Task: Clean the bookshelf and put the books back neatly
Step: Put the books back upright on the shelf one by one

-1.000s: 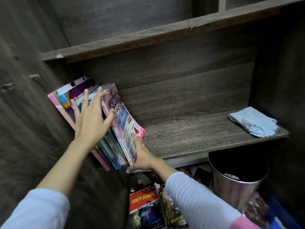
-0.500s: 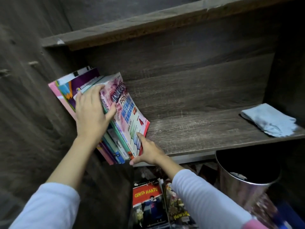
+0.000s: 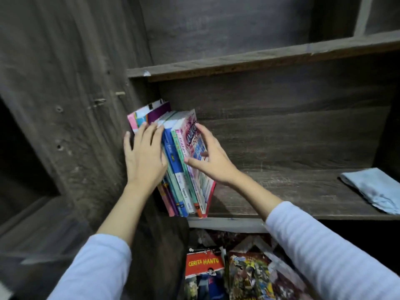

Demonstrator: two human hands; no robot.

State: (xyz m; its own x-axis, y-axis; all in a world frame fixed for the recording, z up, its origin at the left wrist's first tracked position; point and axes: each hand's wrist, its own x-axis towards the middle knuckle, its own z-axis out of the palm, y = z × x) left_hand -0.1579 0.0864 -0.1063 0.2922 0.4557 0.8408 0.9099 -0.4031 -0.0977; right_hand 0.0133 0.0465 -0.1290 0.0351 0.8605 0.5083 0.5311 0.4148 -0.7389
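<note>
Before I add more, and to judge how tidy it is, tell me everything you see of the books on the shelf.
The books are a few thin glossy paperbacks, spines out in pink, purple, blue, teal and white. They stand at the left end of the shelf, tilted left toward the side panel. The left hand presses flat on the spines; the right hand lies on the outermost pink cover.
</note>
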